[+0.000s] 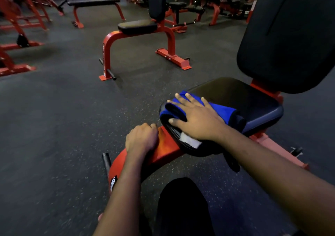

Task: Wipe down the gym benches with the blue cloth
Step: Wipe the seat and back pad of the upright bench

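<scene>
Two hands work: the right hand (196, 120) presses flat on the blue cloth (220, 109) at the seat's (253, 101) front edge. Unwiped seat stretches away toward the backrest (290, 36). The left hand (141, 138) grips the red frame (166, 148).

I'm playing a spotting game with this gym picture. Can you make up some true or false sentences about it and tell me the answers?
1. The right hand lies flat on the blue cloth. True.
2. The blue cloth lies on the floor. False: it is on the black seat pad.
3. The left hand grips the red frame. True.
4. The backrest behind the seat pad is white. False: it is black.
</scene>
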Action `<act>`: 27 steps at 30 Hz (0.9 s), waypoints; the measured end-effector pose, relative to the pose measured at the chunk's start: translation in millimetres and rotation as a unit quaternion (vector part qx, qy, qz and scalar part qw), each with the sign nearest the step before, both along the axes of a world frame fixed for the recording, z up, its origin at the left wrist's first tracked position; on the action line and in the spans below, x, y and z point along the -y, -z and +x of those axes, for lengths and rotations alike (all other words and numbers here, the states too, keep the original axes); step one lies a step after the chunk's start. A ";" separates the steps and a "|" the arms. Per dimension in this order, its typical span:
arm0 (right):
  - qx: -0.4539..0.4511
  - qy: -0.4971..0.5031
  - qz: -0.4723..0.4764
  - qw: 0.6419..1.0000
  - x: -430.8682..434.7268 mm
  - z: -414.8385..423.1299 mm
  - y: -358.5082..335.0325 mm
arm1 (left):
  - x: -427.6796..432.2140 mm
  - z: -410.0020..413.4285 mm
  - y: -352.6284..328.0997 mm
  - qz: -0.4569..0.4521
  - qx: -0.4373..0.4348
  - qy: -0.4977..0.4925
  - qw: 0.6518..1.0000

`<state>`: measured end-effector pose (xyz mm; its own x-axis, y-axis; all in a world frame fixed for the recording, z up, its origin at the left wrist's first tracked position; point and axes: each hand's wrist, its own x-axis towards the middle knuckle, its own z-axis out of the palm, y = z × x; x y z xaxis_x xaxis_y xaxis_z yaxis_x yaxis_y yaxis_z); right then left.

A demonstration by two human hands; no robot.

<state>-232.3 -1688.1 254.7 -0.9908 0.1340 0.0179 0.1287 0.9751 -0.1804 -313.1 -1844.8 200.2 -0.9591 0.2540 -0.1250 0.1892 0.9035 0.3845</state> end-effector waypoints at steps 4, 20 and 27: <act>0.008 0.026 -0.014 1.000 -8.0 -31.1 -7.2 | -0.8 -0.5 0.4 -0.005 -0.005 0.000 1.000; 0.043 0.065 -0.001 0.997 -4.9 -69.2 -8.4 | -1.5 1.3 0.6 0.001 -0.002 -0.013 1.000; -0.014 0.030 -0.015 0.999 4.0 -6.5 2.8 | -0.9 0.1 0.2 -0.004 -0.008 -0.012 1.000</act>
